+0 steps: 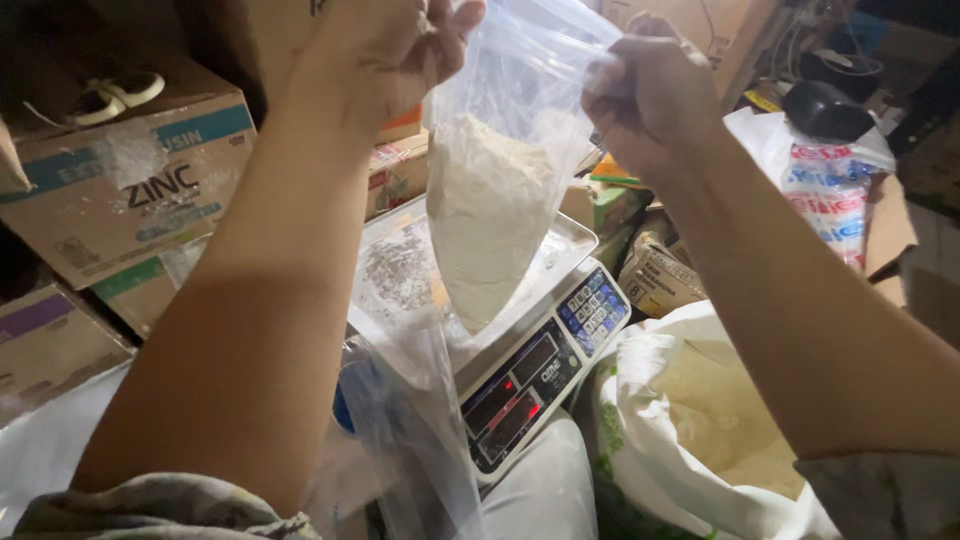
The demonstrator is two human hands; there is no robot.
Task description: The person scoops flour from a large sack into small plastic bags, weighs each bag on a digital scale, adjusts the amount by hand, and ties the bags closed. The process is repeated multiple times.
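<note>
Above the scale [520, 340], beside a big open sack [700, 440] of powder, hangs a clear plastic bag [500, 190] half full of white powder. Left hand [390, 45] and right hand [650, 90] both pinch its top edge tightly.

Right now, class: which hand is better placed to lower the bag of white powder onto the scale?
Probably the left hand: it grips the bag almost directly above the scale; the right hand holds further aside.
</note>
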